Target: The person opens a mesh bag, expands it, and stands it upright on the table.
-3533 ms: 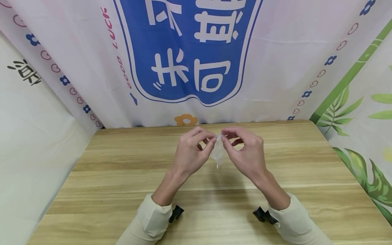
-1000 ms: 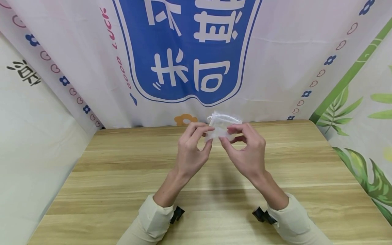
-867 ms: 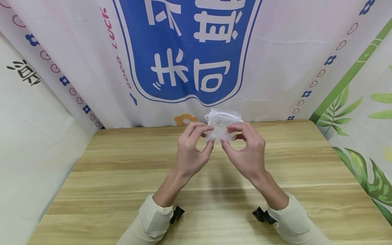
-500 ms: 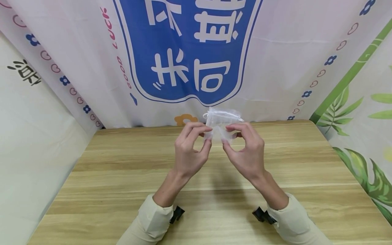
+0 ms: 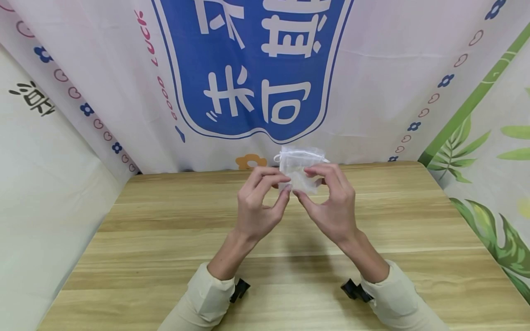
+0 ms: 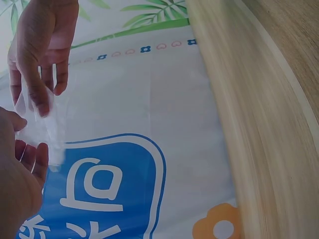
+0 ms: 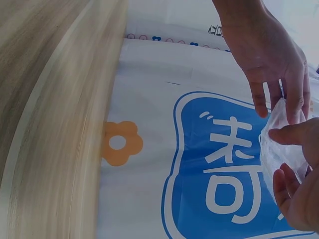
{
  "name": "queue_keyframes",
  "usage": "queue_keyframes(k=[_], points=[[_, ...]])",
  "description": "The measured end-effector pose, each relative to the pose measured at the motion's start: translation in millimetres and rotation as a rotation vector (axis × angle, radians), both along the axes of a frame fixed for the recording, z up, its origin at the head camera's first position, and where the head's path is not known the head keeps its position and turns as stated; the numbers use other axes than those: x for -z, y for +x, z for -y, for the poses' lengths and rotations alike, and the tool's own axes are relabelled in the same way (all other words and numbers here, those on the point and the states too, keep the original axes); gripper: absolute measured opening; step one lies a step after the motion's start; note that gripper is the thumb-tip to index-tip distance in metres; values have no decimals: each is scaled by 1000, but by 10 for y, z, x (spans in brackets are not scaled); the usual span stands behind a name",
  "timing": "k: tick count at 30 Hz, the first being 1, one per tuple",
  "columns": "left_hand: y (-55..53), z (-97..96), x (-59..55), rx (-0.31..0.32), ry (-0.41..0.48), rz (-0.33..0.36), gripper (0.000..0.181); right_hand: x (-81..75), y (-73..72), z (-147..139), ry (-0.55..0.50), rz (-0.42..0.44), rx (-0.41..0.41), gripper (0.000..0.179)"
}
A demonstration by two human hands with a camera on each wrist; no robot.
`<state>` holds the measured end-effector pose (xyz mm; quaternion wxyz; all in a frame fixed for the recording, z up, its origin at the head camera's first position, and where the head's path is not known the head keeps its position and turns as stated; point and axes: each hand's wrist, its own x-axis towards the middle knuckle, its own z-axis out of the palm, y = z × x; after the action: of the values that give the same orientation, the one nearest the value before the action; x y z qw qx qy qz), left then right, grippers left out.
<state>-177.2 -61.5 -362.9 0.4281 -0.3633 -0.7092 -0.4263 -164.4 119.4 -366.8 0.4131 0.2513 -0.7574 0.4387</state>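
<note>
A small sheer white drawstring pouch [image 5: 301, 158] is held up over the far part of the table, its corded top edge pointing away from me and a small cord loop at its left. My left hand [image 5: 257, 202] pinches the pouch's lower left part between thumb and fingers. On the other side, my right hand [image 5: 334, 204] holds it with the fingers curled at the right part and the thumb near the lower edge, close to the left thumb. The left wrist view shows the thin pouch [image 6: 56, 127] between both hands; in the right wrist view the pouch [image 7: 271, 154] looks puffed and crinkled.
Beneath the hands lies a wood-grain table [image 5: 165, 239]. A white curtain [image 5: 372, 115] with a blue printed sign hangs along its far edge. Pale wall coverings stand left and right. Black wrist cameras sit at both sleeve cuffs.
Earlier the pouch hung down below the pinching fingers; now it stands with its corded edge away from me. Over the last half second the right thumb has moved left, towards the left thumb.
</note>
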Motion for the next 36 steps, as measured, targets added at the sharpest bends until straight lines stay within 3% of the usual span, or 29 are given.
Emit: queue_keyframes(k=[7, 17, 29, 36], points=[[-22, 11, 28, -27, -19, -5, 22, -5, -18, -11, -25, 2, -26, 24], [-40, 18, 32, -15, -31, 4, 26, -10, -31, -23, -56, 3, -68, 22], [-35, 64, 11, -70, 6, 133, 16, -24, -59, -92, -31, 13, -74, 28], [-8, 70, 3, -52, 7, 175, 14, -9, -70, -89, 10, 31, -55, 24]])
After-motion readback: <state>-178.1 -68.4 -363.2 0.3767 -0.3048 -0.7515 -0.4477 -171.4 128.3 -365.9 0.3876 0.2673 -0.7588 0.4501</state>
